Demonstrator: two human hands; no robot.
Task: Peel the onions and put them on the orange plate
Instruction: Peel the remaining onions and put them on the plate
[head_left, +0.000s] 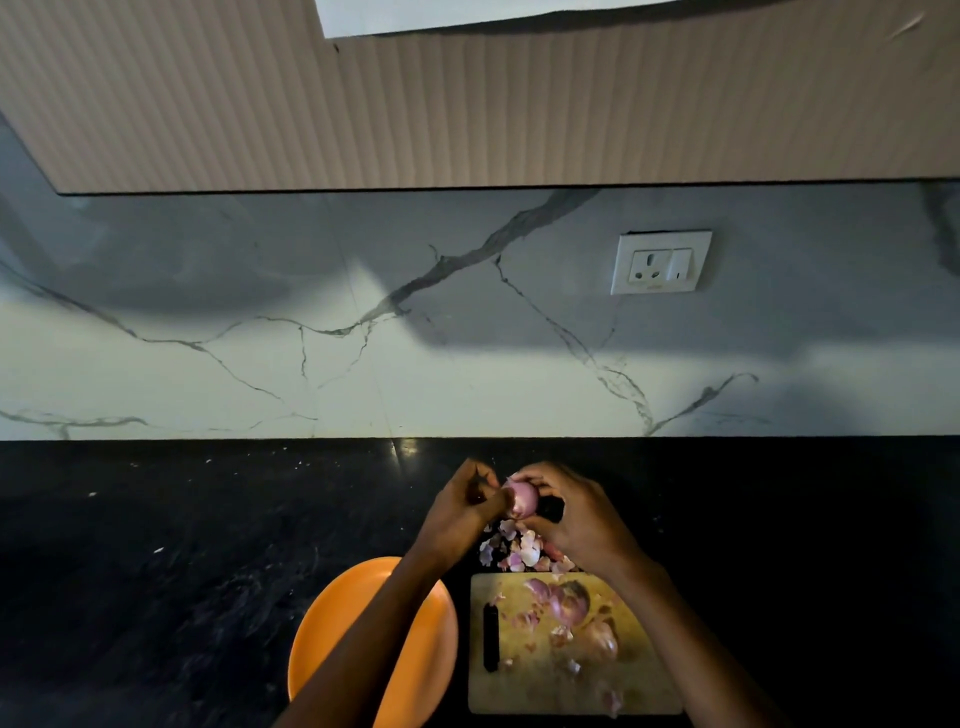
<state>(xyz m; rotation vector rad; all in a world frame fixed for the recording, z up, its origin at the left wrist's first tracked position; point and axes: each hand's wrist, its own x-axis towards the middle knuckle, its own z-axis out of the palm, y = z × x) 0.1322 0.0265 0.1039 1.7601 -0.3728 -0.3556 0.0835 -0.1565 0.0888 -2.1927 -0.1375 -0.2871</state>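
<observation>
I hold a small pink-purple onion (521, 500) above the black counter, gripped between my left hand (465, 506) and my right hand (576, 512). Both hands close their fingers around it from either side. Under my left forearm lies the orange plate (332, 623); what I can see of it holds nothing. On the wooden cutting board (545, 686) rest two or three more onions (569, 605) among bits of skin. A heap of loose onion peels (514, 548) sits on the counter just behind the board, below my hands.
The black stone counter (182, 545) stretches left and right. A marble backsplash (363, 338) rises behind it with a white wall socket (661, 261). The board has a dark slot handle (491, 636) on its left side.
</observation>
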